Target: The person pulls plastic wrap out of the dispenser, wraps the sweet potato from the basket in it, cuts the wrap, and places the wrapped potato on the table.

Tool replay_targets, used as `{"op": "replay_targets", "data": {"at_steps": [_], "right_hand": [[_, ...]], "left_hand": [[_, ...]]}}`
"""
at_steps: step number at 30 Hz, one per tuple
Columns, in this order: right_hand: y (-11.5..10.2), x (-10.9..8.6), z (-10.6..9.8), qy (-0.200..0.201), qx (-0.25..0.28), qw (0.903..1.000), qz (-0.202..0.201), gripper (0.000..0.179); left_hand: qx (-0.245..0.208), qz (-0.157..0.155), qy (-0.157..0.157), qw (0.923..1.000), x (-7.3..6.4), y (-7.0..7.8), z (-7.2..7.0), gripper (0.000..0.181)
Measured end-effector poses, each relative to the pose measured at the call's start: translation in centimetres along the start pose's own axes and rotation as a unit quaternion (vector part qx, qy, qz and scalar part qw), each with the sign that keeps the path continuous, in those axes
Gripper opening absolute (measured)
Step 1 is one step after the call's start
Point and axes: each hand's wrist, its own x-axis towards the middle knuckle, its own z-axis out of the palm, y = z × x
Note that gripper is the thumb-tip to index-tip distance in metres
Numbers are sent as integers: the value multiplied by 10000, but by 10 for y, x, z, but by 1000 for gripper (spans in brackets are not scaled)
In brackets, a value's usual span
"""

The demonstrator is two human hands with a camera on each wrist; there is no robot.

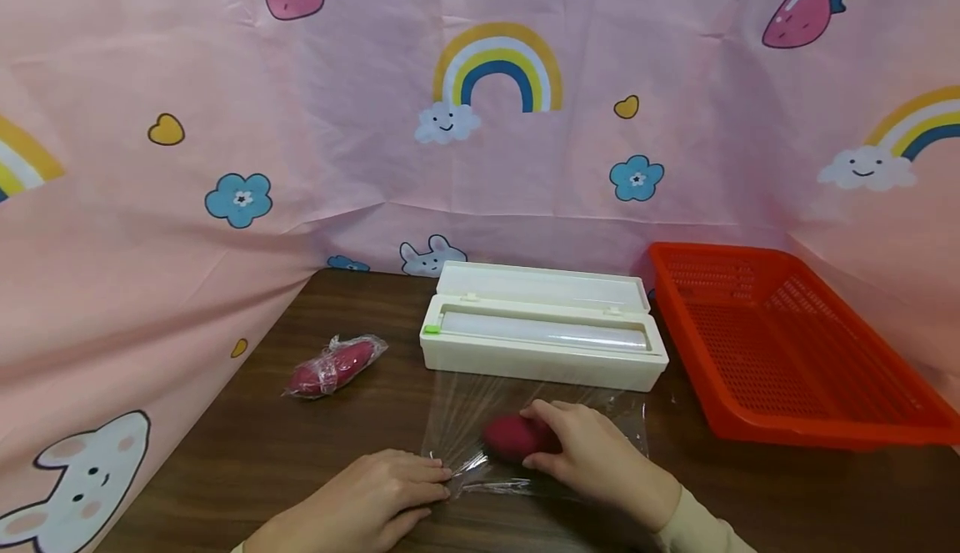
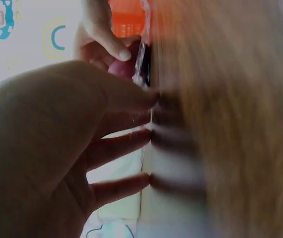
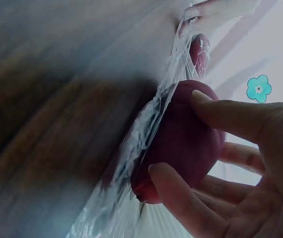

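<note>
A reddish-purple sweet potato (image 1: 510,438) lies over a sheet of cling film (image 1: 456,411) spread on the dark table. My right hand (image 1: 603,453) grips it from the right, thumb and fingers around its sides, as the right wrist view shows at the potato (image 3: 183,139). With fingers fairly straight and spread, my left hand (image 1: 378,495) rests its fingertips at the film's near left corner. Behind both hands, the film comes out of a white dispenser box (image 1: 540,368) with its lid raised and a film roll (image 1: 540,330) inside.
A second sweet potato (image 1: 345,365), wrapped in film, lies at the left of the table. An orange-red plastic basket (image 1: 701,369) stands on the right, beside the dispenser. Pink patterned cloth (image 1: 360,103) hangs behind and along both sides.
</note>
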Motion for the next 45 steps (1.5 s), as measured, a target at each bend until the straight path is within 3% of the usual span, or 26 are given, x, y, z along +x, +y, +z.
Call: {"op": "replay_targets", "data": {"at_steps": [5, 9, 13, 17, 21, 26, 30, 34, 37, 41, 43, 45], "right_hand": [[1, -1, -2, -45, -16, 10000, -13, 41], [0, -1, -3, 13, -88, 10000, 4, 41], [-3, 0, -2, 111, -198, 9997, -13, 43], [-3, 1, -1, 187, -329, 9993, 21, 43], [-1, 2, 0, 175, -308, 9993, 85, 41], [0, 4, 2, 92, -136, 9999, -8, 39], [2, 4, 0, 74, -67, 9999, -96, 37], [3, 5, 0, 65, 244, 9996, -100, 39], [4, 5, 1, 105, 566, 9983, -12, 54], [6, 6, 3, 200, 667, 9976, -24, 75], [7, 6, 4, 199, 657, 9976, -84, 71], [8, 6, 5, 165, 650, 9976, -145, 60]], "left_hand": [[-57, 97, 763, 9970, 7, 3, 5, 29], [226, 490, 1590, 9858, 17, 2, 6, 27], [534, 713, 1994, 9759, 26, -3, -2, 27], [812, 825, 2031, 9723, 44, -6, -15, 27], [1057, 937, 1988, 9698, 74, -7, -22, 25], [1187, 957, 2056, 9667, 109, -7, -16, 21], [1062, 780, 2024, 9704, 126, -8, -7, 18], [602, 530, 1964, 9772, 129, -8, 0, 16], [324, 333, 1962, 9795, 129, -7, 5, 10], [17, -219, 1936, 9808, 131, -3, 11, 7], [4, -437, 1910, 9806, 131, -1, 13, 8], [68, -458, 1814, 9823, 131, 2, 14, 8]]}}
